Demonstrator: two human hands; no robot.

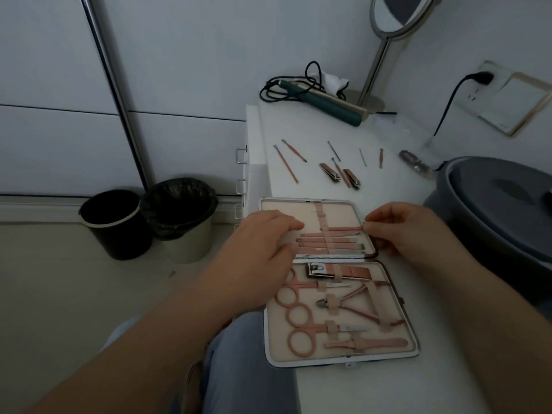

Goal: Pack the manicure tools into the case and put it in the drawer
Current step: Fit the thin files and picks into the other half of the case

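The left hand [263, 237] rests with fingers laid fairly flat on the far half of the open case [337, 282], steadying it. The right hand [400, 231] pinches the tip of a slim pink tool [334, 229] at the case's right edge, apparently sliding it under the strap. Its long axis runs three to nine o'clock, as do the tools already strapped there. The loose tools [337, 165] lie toward twelve o'clock on the white tabletop [403, 189], apart from both hands, the right one likely nearer. The drawers' handles [240, 156] sit at eleven o'clock.
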